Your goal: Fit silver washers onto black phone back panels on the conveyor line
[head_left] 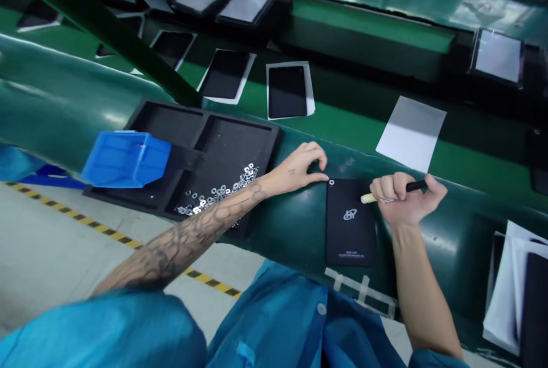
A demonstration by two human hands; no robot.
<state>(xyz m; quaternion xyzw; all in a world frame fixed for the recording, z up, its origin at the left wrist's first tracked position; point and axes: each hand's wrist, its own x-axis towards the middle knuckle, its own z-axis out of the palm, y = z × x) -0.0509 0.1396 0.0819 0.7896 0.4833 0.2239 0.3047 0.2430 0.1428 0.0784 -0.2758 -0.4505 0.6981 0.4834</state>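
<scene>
One metal washer [331, 183] sat on the corner of the black tablet back panel [351, 225], out on the green worktop [432, 231]! Left hand [295, 169] narrowed right beside it, hold unclear; right hand [405, 199] gripped a black-handled tool [415, 186]; many loose washers [218, 191] lay heaped in the foam tray [240, 140].
</scene>
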